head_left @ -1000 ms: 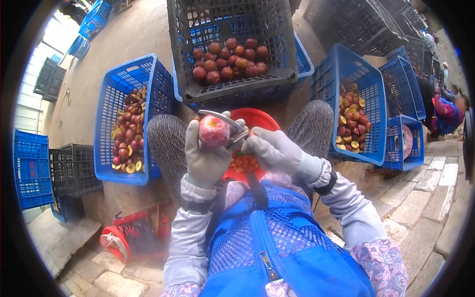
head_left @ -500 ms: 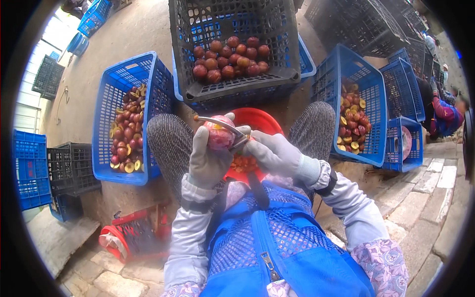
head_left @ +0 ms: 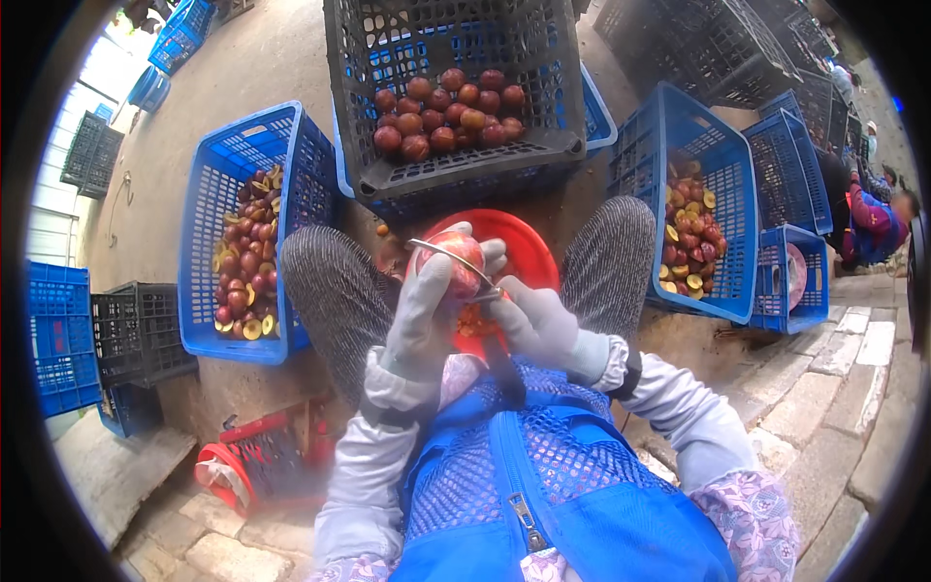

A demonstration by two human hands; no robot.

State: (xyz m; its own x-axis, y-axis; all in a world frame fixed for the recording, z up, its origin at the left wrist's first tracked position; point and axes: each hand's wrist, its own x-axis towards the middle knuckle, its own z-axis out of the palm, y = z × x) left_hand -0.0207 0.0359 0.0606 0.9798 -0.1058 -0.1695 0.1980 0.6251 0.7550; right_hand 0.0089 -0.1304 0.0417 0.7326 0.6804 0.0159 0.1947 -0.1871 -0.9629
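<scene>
My left hand, in a pale grey glove, is closed around a red plum held above a red basin between my knees. A thin curved knife blade lies across the plum. The gloved right hand grips this knife at its lower right end, fingers hiding the handle. Orange pieces lie in the basin, partly covered by my hands. Just beyond my left knee shows a small orange lump, apart from the blade tip.
Ahead, a black crate holding whole plums sits tilted over a blue one. Blue crates of cut plums stand at left and right. A red basket lies by my left side. Another person sits far right.
The left hand has turned the plum and shifted slightly right, while my right hand has come lower with the knife. The orange lump seen at the blade tip before now shows apart from it.
</scene>
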